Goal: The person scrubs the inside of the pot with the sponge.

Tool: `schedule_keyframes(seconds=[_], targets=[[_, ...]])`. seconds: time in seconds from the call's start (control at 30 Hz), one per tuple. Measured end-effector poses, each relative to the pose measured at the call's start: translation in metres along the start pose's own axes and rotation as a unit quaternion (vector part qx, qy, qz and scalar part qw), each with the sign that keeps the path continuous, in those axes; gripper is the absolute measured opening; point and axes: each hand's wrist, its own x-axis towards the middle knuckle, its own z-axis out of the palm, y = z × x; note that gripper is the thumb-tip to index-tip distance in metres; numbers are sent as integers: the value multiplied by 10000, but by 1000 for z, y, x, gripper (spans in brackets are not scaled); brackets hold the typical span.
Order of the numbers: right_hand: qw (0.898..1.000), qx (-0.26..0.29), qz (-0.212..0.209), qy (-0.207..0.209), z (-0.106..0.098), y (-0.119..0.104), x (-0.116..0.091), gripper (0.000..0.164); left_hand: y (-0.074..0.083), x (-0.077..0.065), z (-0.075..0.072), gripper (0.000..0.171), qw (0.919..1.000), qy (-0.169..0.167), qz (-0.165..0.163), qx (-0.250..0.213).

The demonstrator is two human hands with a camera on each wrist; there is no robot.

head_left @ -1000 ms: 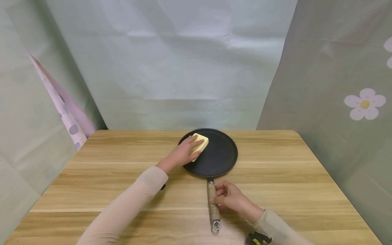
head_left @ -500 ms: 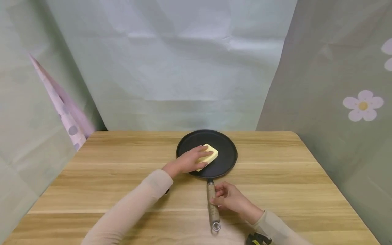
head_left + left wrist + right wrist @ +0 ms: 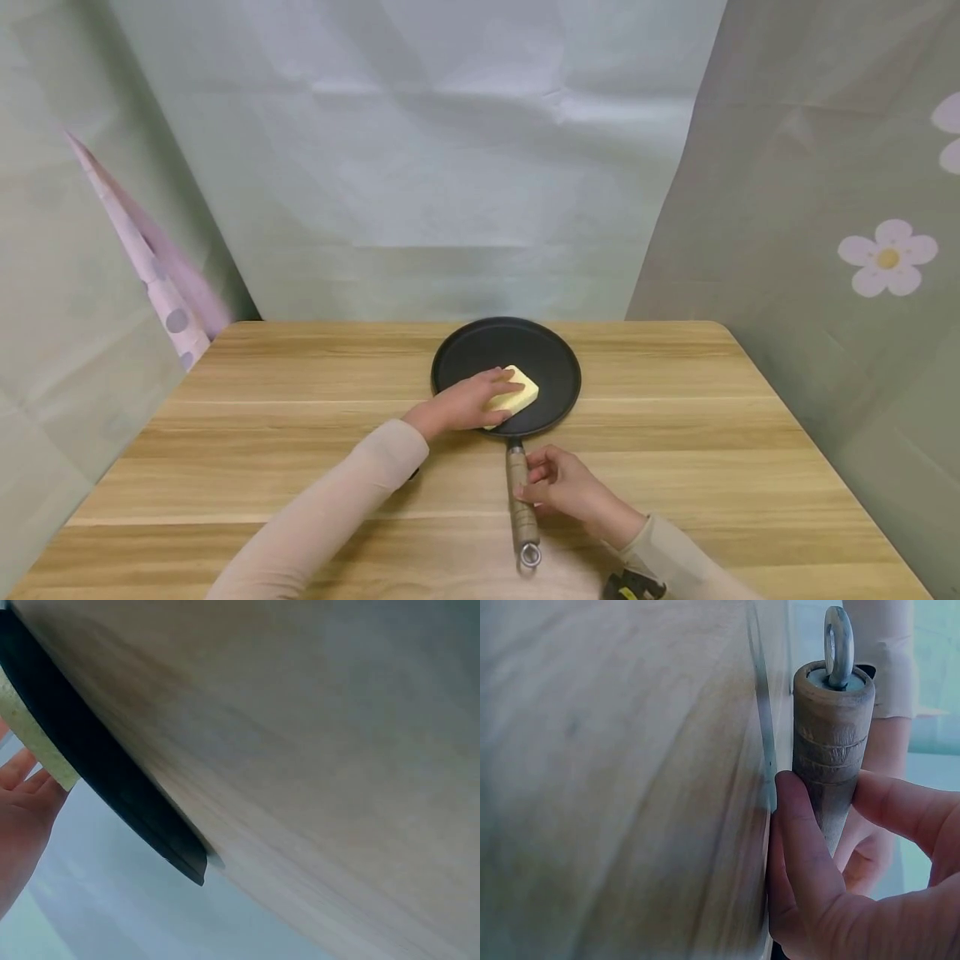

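Note:
A round black flat pan (image 3: 555, 358) lies on the wooden table, its wooden handle (image 3: 522, 521) pointing toward me. My left hand (image 3: 468, 402) holds a pale yellow sponge (image 3: 527, 393) against the near part of the pan's surface, fingers spread over its top and the thumb along its near side. In the left wrist view the sponge (image 3: 34, 735) sits flat against the pan (image 3: 112, 765). My right hand (image 3: 573, 492) pinches the handle between thumb and fingers. The right wrist view shows the handle (image 3: 829, 750) with the metal ring (image 3: 838, 645) at its end.
The wooden table (image 3: 225, 467) reaches to a pale green hanging cloth (image 3: 465, 167) behind it. More cloth hangs at both sides, with a flower print (image 3: 888, 258) on the right. A dark wrist device (image 3: 633, 586) shows by my right sleeve.
My left hand has slid the sponge from the pan's left side to the right and toward me, slowing lately. The right hand stays on the handle, and the pan has barely shifted.

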Motion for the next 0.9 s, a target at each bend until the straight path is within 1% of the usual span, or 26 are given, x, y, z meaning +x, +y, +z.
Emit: schedule_keyframes(seconds=[0.17, 0.37, 0.67, 0.9], targets=[[10000, 9, 38, 43, 0, 2, 0, 45, 2, 0, 1, 49, 10000, 27, 37, 63], [9999, 39, 74, 56, 1, 2, 1, 44, 0, -2, -1, 49, 9999, 11, 131, -19], [10000, 77, 60, -2, 1, -2, -1, 45, -5, -2, -6, 48, 9989, -184, 430, -73], [9999, 44, 93, 32, 1, -3, -1, 45, -6, -3, -9, 47, 9981, -390, 455, -144]])
